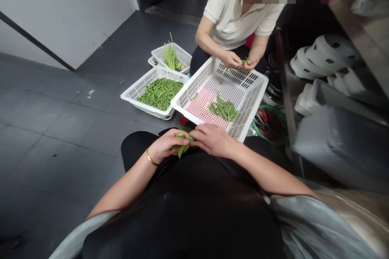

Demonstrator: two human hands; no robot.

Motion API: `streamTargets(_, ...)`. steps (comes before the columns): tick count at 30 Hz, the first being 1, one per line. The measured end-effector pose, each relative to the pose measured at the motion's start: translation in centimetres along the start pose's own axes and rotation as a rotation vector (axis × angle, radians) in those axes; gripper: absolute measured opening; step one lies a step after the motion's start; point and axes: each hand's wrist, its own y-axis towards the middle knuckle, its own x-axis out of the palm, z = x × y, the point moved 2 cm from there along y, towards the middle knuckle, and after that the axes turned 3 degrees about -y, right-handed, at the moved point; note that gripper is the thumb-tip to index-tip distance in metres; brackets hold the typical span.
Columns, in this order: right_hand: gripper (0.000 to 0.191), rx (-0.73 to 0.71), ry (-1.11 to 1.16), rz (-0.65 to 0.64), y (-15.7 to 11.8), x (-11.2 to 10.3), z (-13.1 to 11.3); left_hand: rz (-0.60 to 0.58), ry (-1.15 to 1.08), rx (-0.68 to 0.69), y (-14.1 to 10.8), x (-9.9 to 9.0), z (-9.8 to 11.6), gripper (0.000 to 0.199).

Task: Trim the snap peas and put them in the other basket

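Note:
Several green pea pods [181, 150] are held in my left hand [168, 145], whose fingers close round them above my lap. My right hand [214, 139] meets it, its fingertips pinched on the end of a pod. Just beyond my hands rests a large white plastic basket [258, 85] with a small heap of pods [224, 109] on its red and white slotted bottom. To its left, a second white basket [130, 94] is filled with more pods [162, 92].
Opposite me a person in a cream shirt [226, 4] handles a pod over the large basket. A smaller basket [156, 53] with long green stalks [172, 58] stands behind the pod-filled one. Plastic tubs [340, 141] and stacked white containers [325, 56] line the right side.

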Motion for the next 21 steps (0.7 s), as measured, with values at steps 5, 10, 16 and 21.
streamTargets(5,0.026,0.057,0.410,-0.110,0.8,2.4,-0.7,0.105,0.718,0.357,-0.6,1.6,1.1,0.010)
streamTargets(10,0.040,0.413,1.271,-0.053,-0.2,4.5,0.2,0.235,0.749,0.596,-2.1,1.6,2.8,0.016)
streamTargets(16,0.039,0.648,0.445,-0.514,-1.1,1.7,8.4,0.512,-0.230,0.638,-2.4,-4.1,4.9,0.018)
streamTargets(21,0.043,0.953,-0.096,-0.616,0.4,1.6,15.8,0.344,-0.473,0.383,-0.4,-3.5,3.7,0.022)
